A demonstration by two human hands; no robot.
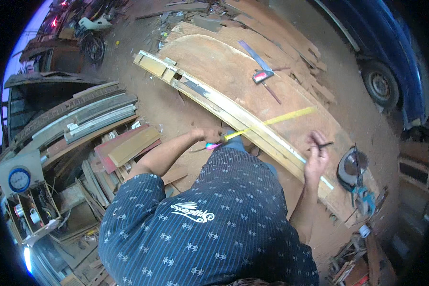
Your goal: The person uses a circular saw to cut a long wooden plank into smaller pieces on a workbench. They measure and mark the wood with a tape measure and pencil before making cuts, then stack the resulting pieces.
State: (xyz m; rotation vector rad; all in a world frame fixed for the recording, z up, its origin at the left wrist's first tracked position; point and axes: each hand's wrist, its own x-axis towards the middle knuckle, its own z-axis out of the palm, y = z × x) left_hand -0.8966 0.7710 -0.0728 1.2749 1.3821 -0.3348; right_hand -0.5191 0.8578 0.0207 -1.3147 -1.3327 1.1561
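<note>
My left hand [211,135] is closed round a tape measure [213,146] with a pink and blue case, close to my body. Its yellow blade [281,117] runs out to the right, across the long pale timber [214,99] and over the wide wooden board [224,66]. Above the board's right part, my right hand [316,159] grips a thin dark pen-like stick [325,145], its fingers bent and slightly blurred. A square-like tool [258,62] with a blue blade and a red and black part lies farther back on the board, beside a thin dark rod [272,94].
A circular saw [352,168] with teal parts rests at the board's right end. Stacked planks [100,117] and a round blue-rimmed dial [19,179] stand at left. A blue vehicle [381,33] is at far right, a motorcycle [93,43] at far left. Wood scraps [314,90] lie behind the board.
</note>
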